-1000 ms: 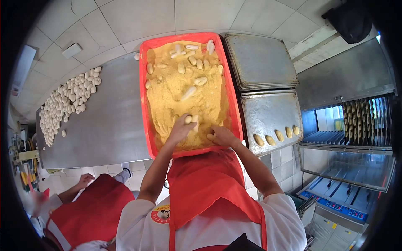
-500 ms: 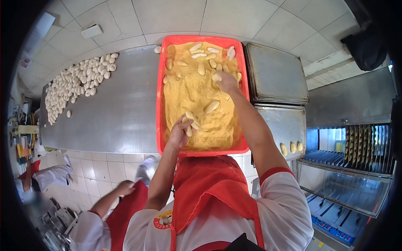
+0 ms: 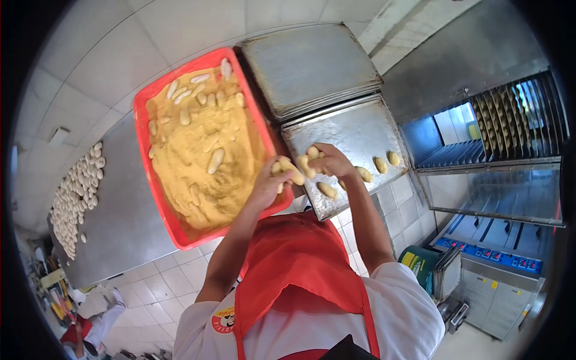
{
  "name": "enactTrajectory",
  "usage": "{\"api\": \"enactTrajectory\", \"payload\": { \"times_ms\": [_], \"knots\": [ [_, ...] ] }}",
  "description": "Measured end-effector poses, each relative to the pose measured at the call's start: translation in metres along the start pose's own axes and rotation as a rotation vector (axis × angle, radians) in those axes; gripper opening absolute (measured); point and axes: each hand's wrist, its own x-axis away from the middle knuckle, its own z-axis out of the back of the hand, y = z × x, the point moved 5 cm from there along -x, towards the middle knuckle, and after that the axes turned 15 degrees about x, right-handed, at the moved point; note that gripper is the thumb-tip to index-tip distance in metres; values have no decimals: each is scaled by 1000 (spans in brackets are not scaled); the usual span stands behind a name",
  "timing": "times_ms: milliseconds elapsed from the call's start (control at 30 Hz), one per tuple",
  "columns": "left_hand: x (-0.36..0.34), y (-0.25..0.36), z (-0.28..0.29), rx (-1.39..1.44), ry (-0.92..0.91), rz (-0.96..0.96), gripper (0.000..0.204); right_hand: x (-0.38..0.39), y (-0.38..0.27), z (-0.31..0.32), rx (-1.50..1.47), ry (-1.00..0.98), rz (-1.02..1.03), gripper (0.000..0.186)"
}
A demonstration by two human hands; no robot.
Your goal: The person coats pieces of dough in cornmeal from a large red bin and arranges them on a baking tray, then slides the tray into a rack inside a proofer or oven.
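Observation:
My left hand (image 3: 267, 185) is closed round several crumb-coated dough rolls (image 3: 291, 172) at the right rim of a red tub (image 3: 144, 144). Close beside it, my right hand (image 3: 333, 163) grips more coated dough pieces (image 3: 307, 161) over the near part of a metal baking tray (image 3: 336, 131). Coated dough rolls (image 3: 326, 190) lie spaced along the tray's near side, one partly hidden by my right hand. Yellow crumbs (image 3: 198, 156) fill the tub, with a dough roll (image 3: 216, 161) in the middle and several paler ones toward its far end.
Many white dough balls (image 3: 75, 195) are heaped on the steel table (image 3: 129, 222) at left. A stack of baking trays (image 3: 312, 63) stands behind the tray. At right are an oven (image 3: 486, 252) with a glass door (image 3: 498, 191) and a loaded rack (image 3: 501, 123). Another person (image 3: 90, 330) is at lower left.
My view has turned right. Both hands have moved from over the crumbs toward the tray, the right one now over it with dough. More dough rolls show on the tray.

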Motion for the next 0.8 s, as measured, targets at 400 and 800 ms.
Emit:
{"api": "enactTrajectory", "payload": {
  "times_ms": [400, 800],
  "knots": [
    [-92, -111, -110, -1576, 85, -146, 45, 3, 137, 155, 628, 377, 160, 32],
    [-155, -140, -213, -932, -26, -178, 44, 33, 186, 225, -512, 323, 174, 24]
  ]
}}
